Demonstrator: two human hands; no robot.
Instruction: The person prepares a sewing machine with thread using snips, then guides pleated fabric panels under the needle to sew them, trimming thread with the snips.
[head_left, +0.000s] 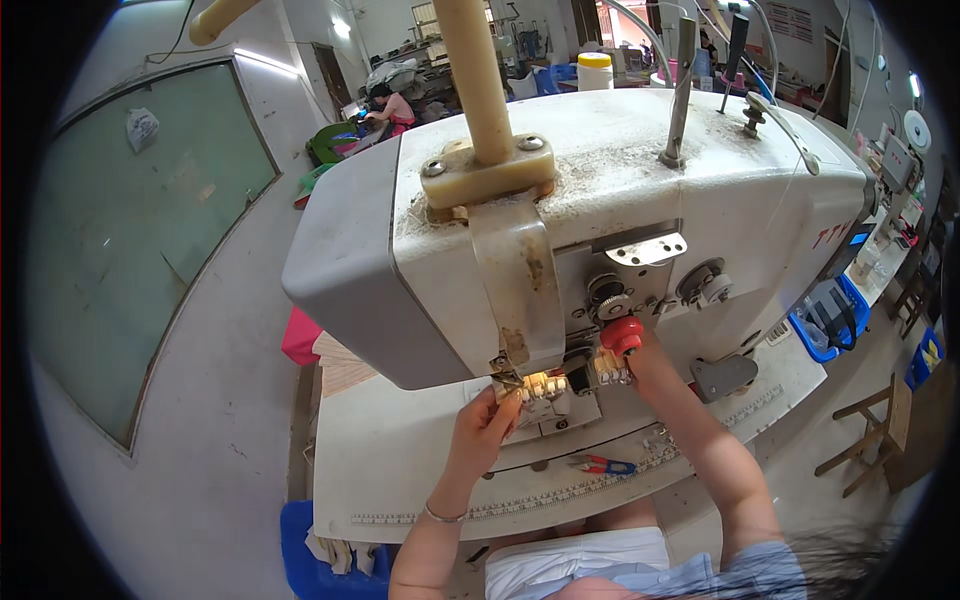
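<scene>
A large white industrial sewing machine [620, 135] fills the middle of the view. At its lit needle area, my left hand [482, 425] is closed in a pinch; what lies between thumb and fingers is too small to make out. My right hand [647, 360] reaches up under the machine head, just beside a round red knob [622, 335]. Its fingers are mostly hidden behind the knob and metal parts. Between the two hands, small clear and metal pieces [545, 385] glow under the lamp. Red and blue thread snips [606, 465] lie on the white table [390, 455], nearer to me.
A measuring tape strip [540, 505] curves along the table's front. Below left stands a blue bin [298, 545] with pale cloth pieces. On the right are a blue basket [850, 318] and a wooden stool [875, 425]. Another person [395, 108] works far back left.
</scene>
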